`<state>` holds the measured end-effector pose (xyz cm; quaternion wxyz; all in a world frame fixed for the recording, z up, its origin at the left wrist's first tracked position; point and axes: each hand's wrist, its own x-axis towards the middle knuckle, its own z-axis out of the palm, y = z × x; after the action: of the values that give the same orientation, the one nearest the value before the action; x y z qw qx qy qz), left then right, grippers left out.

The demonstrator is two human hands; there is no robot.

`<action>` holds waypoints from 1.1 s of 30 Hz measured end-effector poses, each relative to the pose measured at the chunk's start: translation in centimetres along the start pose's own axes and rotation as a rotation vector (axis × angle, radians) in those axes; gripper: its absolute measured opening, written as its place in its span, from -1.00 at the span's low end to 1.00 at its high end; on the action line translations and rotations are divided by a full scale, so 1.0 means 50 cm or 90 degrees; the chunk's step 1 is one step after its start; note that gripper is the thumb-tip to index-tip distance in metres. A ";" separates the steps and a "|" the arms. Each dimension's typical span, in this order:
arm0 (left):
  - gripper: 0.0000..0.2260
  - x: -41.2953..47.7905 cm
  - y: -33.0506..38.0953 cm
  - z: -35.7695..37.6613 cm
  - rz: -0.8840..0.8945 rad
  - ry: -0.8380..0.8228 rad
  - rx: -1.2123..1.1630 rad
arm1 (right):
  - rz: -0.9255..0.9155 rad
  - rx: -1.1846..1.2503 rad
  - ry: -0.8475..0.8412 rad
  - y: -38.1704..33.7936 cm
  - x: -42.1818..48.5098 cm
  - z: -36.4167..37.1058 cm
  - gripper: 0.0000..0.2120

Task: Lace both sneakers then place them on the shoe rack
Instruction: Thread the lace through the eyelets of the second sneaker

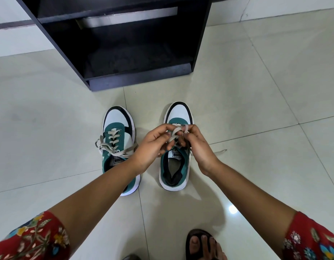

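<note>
Both hands — left (151,145), right (197,145) — pinch the lace (174,133) tight above the right sneaker (178,117), tying it; laced left sneaker (117,139) beside them, rack (140,76) beyond.

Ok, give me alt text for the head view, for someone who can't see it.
Both hands, left hand and right hand, hold the lace over the right sneaker. The left sneaker stands beside it on the tiled floor, already laced, before a dark shoe rack.
</note>
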<state>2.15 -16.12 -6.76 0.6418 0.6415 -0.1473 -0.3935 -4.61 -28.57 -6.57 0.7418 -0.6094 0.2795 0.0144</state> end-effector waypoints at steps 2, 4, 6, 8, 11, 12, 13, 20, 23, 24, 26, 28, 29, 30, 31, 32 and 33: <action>-0.86 0.002 -0.001 0.004 -0.008 -0.025 0.003 | 0.018 0.001 0.005 0.001 0.005 -0.002 -0.87; -0.85 0.007 -0.005 0.003 -0.042 -0.033 -0.014 | 0.009 0.024 -0.014 0.004 0.007 -0.007 -0.84; -0.75 0.013 -0.007 -0.001 -0.079 -0.041 -0.021 | -0.017 0.034 -0.055 0.009 0.007 -0.011 -0.81; -0.80 0.018 -0.006 -0.003 -0.097 -0.064 -0.006 | -0.042 0.014 -0.092 0.016 0.009 -0.013 -0.80; -0.94 0.022 -0.006 0.001 -0.101 -0.033 -0.008 | -0.082 -0.022 -0.116 0.023 0.012 -0.015 -0.77; -0.91 0.023 -0.006 0.001 -0.106 -0.011 -0.023 | -0.098 -0.032 -0.122 0.025 0.012 -0.015 -0.78; -0.90 0.023 -0.006 0.001 -0.112 0.005 -0.037 | -0.115 -0.046 -0.127 0.027 0.011 -0.016 -0.79; -0.91 0.025 -0.006 -0.004 -0.124 0.011 -0.077 | -0.132 -0.050 -0.094 0.031 0.017 -0.021 -0.89; -0.95 0.018 0.008 -0.005 -0.007 0.011 0.058 | -0.018 0.018 -0.020 0.021 0.026 -0.021 -0.86; -0.94 0.017 0.009 -0.011 0.082 0.034 0.231 | 0.017 0.020 -0.012 0.017 0.034 -0.023 -0.86; -0.91 0.021 0.005 -0.022 0.291 0.082 0.615 | 0.063 -0.004 -0.028 0.010 0.052 -0.030 -0.85; -0.84 0.029 0.004 -0.029 0.467 0.061 0.810 | 0.100 -0.019 -0.044 0.005 0.071 -0.032 -0.83; -0.78 0.032 0.004 -0.030 0.530 0.037 0.862 | 0.114 -0.015 -0.052 0.003 0.077 -0.032 -0.81; -0.73 0.039 0.000 -0.032 0.573 0.024 0.902 | 0.122 -0.007 -0.067 0.003 0.081 -0.031 -0.77; -0.70 0.042 -0.001 -0.034 0.604 0.015 0.932 | 0.123 -0.001 -0.089 0.004 0.082 -0.030 -0.74; -0.70 0.045 -0.001 -0.035 0.625 0.012 0.958 | 0.121 0.004 -0.115 0.004 0.080 -0.030 -0.72; -0.71 0.045 -0.002 -0.037 0.629 0.009 0.975 | 0.118 0.012 -0.137 0.004 0.077 -0.032 -0.71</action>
<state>4.86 -16.39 -7.82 0.1367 0.7587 -0.6223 0.1357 -2.05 -31.20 -8.57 0.7689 -0.5686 0.2538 0.1453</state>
